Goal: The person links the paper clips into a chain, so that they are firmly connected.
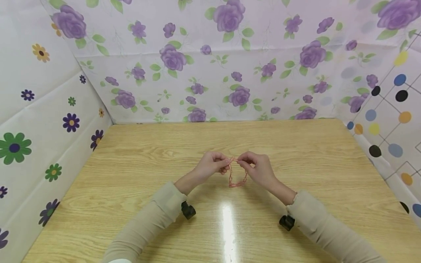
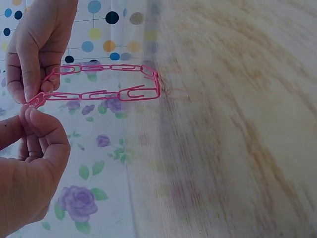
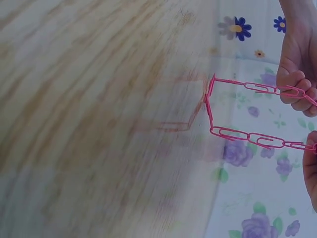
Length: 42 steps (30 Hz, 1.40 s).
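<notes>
A chain of several linked pink paper clips hangs in a loop between the two hands, its lowest links right at the tabletop. My left hand pinches one end of the chain between thumb and forefinger. Facing it, my right hand pinches the other end with thumb and fingertips. The fingertips of both hands meet closely in the left wrist view, where the chain runs out from them and folds back. From the right wrist view, the chain's bend shows beside its reflection in the glossy surface.
A wooden table with a bright light reflection lies under the hands. Behind it hangs a purple-flowered sheet. Patterned sheets also stand at the left side and the right side. Black wrist cameras sit on both sleeves.
</notes>
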Available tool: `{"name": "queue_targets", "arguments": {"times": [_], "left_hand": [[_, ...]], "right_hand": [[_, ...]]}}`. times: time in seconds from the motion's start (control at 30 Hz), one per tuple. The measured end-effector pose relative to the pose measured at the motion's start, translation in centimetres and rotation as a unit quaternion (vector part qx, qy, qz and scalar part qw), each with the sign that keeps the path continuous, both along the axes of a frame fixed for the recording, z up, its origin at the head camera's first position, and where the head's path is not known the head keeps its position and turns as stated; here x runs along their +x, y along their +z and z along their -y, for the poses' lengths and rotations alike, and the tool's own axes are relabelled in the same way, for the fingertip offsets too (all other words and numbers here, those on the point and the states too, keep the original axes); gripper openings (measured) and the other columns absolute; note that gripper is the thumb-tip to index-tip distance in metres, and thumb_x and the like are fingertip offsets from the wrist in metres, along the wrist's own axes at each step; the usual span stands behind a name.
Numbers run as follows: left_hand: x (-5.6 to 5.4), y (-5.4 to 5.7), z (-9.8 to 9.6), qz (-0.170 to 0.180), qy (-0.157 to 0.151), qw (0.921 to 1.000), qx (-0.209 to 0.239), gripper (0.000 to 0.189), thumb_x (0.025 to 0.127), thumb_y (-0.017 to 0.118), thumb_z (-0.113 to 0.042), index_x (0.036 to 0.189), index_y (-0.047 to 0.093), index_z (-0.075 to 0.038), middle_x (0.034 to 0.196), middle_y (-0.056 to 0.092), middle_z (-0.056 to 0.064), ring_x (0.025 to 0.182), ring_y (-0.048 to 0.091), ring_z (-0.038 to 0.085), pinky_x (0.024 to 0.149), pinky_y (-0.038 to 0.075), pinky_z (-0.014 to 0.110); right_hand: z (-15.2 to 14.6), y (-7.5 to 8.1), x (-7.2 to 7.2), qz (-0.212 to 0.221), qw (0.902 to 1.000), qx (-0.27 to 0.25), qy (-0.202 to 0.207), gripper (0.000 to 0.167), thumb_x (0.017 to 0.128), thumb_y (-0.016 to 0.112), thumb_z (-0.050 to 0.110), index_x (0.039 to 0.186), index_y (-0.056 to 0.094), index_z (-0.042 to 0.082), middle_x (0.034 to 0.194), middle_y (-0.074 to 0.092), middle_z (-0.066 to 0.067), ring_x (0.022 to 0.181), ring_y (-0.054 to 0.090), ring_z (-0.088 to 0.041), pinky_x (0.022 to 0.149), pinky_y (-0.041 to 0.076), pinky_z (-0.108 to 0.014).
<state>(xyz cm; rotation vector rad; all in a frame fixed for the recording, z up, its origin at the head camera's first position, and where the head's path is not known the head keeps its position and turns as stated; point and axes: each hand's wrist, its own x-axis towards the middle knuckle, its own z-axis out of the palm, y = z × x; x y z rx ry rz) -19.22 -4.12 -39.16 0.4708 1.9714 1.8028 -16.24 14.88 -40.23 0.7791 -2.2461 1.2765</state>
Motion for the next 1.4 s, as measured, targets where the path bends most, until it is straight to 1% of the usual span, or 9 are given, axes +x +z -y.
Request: {"name": "queue_targets", "arguments": {"times": [0.17,0.37,0.53,0.7,0.9,1.0,1.1,1.2,1.4], "left_hand": [[0.3,0.3,-0.3,-0.007,0.016,0.9998,-0.005,0.021,0.091,0.053,-0.001,0.093,0.053,0.02,0.065,0.057,0.003,0.056,0.054,0.009,0.055,0.047,0.021],[0.6,0.5,-0.5,-0.024,0.021,0.9995,0.0,0.014,0.091,0.052,0.0,0.085,0.057,0.013,0.065,0.058,0.002,0.056,0.054,0.01,0.055,0.047,0.022],[0.4,0.5,-0.1,-0.029,0.019,0.9993,0.012,0.014,0.091,0.051,-0.001,0.086,0.056,0.012,0.067,0.055,0.003,0.059,0.052,0.011,0.058,0.046,0.023],[0.3,0.4,0.1,-0.041,0.017,0.999,0.008,0.017,0.091,0.051,-0.001,0.091,0.055,0.015,0.071,0.055,0.003,0.065,0.052,0.012,0.062,0.047,0.024],[0.4,0.2,0.0,-0.035,-0.019,0.9964,0.074,0.016,0.093,0.048,-0.001,0.089,0.054,0.014,0.094,0.063,0.016,0.086,0.061,0.019,0.083,0.049,0.036],[0.4,0.1,-0.2,-0.02,-0.026,0.9947,0.097,0.015,0.094,0.047,-0.003,0.085,0.054,0.007,0.085,0.065,0.01,0.082,0.063,0.018,0.084,0.048,0.038],[0.5,0.2,-0.3,-0.009,-0.02,0.9946,0.101,0.016,0.094,0.048,-0.006,0.082,0.054,0.001,0.075,0.063,0.004,0.074,0.063,0.015,0.081,0.049,0.037],[0.5,0.2,-0.4,0.0,-0.016,0.9945,0.104,0.016,0.094,0.048,-0.008,0.082,0.054,-0.002,0.074,0.063,0.003,0.072,0.062,0.015,0.079,0.05,0.035],[0.5,0.0,-0.4,0.014,-0.02,0.9929,0.116,0.017,0.095,0.046,-0.008,0.082,0.054,-0.002,0.074,0.063,0.004,0.072,0.062,0.015,0.076,0.05,0.032]], "right_hand": [[0.1,-0.1,0.0,-0.043,0.9989,0.019,-0.002,0.008,0.078,0.066,-0.007,0.079,0.066,0.001,0.072,0.066,-0.005,0.061,0.061,-0.013,0.054,0.049,-0.025],[1.0,-0.1,0.4,-0.106,0.9932,0.047,0.0,0.013,0.073,0.068,-0.01,0.077,0.066,0.001,0.072,0.065,-0.006,0.055,0.052,-0.009,0.048,0.042,-0.021],[0.3,0.0,0.2,-0.093,0.9947,0.034,-0.027,0.011,0.075,0.068,-0.01,0.079,0.066,0.0,0.072,0.065,-0.006,0.058,0.058,-0.012,0.05,0.046,-0.023],[-0.2,-0.1,-0.1,-0.106,0.9937,0.014,-0.034,0.013,0.075,0.068,-0.011,0.079,0.066,0.001,0.071,0.065,-0.006,0.06,0.061,-0.013,0.052,0.048,-0.023],[0.1,-0.2,-0.2,-0.125,0.9918,0.0,-0.028,0.012,0.075,0.067,-0.01,0.08,0.064,0.001,0.071,0.065,-0.007,0.061,0.061,-0.014,0.055,0.05,-0.026],[0.2,-0.3,-0.2,-0.126,0.9916,-0.006,-0.028,0.003,0.081,0.066,-0.002,0.08,0.063,0.0,0.072,0.065,-0.008,0.062,0.061,-0.016,0.057,0.05,-0.026],[0.4,-0.4,-0.1,-0.13,0.991,-0.01,-0.031,0.008,0.085,0.063,0.005,0.08,0.062,-0.001,0.073,0.064,-0.009,0.063,0.061,-0.018,0.058,0.051,-0.026],[0.6,-0.3,-0.1,-0.136,0.99,-0.013,-0.037,0.005,0.082,0.064,-0.001,0.08,0.06,-0.001,0.073,0.064,-0.01,0.062,0.061,-0.019,0.058,0.051,-0.027],[0.9,-0.2,-0.1,-0.14,0.989,-0.009,-0.047,0.02,0.07,0.067,-0.017,0.079,0.059,-0.001,0.071,0.063,-0.01,0.061,0.06,-0.019,0.056,0.051,-0.031]]}}
